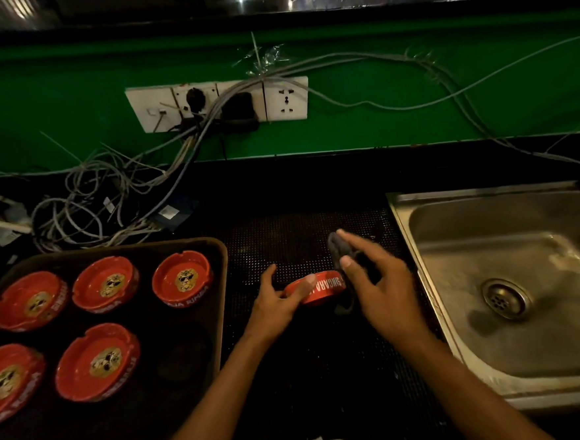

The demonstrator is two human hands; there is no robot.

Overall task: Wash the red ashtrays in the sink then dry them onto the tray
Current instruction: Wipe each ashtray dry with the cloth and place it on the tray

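This looks like the back counter of a bar or café, dimly lit. A steel sink [513, 293] is set into a dark counter [300, 184] covered by a dotted rubber mat [303, 239]. A tray [190, 391] holds five matching red ashtrays [182, 279] printed with a brand logo. On the green wall [67, 98], a row of sockets [218, 102] feeds a tangle of cables [108, 198].

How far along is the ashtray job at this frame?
Done: five red ashtrays sit upright on the tray. In hand: the left hand holds a sixth ashtray while the right hand wipes it with a dark cloth. Left: placing it on the tray. The sink holds none.
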